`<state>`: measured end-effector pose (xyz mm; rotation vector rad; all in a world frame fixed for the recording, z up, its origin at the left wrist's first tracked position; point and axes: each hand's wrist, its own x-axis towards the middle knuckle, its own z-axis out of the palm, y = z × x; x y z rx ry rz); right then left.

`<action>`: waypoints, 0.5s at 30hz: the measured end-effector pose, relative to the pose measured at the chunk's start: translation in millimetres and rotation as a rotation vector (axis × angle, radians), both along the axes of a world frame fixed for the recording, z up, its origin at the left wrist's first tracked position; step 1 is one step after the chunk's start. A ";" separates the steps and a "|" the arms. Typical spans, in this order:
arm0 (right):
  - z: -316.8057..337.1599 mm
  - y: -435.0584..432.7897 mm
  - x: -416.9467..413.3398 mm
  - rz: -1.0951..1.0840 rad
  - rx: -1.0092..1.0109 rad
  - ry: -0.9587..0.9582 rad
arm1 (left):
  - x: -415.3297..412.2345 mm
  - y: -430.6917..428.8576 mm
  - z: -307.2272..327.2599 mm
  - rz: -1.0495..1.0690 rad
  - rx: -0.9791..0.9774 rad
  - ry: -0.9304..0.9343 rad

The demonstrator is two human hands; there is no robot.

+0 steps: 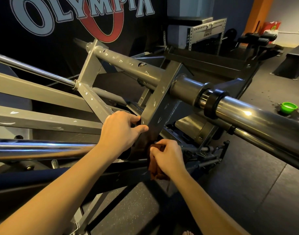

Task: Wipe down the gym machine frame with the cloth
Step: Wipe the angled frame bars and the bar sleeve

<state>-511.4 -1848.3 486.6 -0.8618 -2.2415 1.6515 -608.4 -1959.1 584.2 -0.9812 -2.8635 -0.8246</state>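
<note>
My left hand [123,131] grips the grey frame strut [162,100]; right hand [169,156] bunches the brown cloth [156,172] against its lower end. Risk: cloth may snag on nearby linkage [209,155] w/ a hard pull.

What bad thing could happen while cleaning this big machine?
The left hand grips the frame near a joint; it might get pinched if that part moves. The cloth dangling from the right hand could snag on the thin rods beside it. The bowl on the floor might get kicked over.
</note>
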 end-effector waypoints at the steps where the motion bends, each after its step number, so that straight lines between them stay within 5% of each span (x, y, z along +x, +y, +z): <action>1: 1.3 -6.8 -1.9 0.025 0.046 0.047 | -0.5 -0.1 -0.1 -0.001 0.004 -0.001; 15: 21.4 10.8 -20.6 -0.404 0.036 0.451 | -2.7 -2.2 -6.0 -0.001 -0.008 0.047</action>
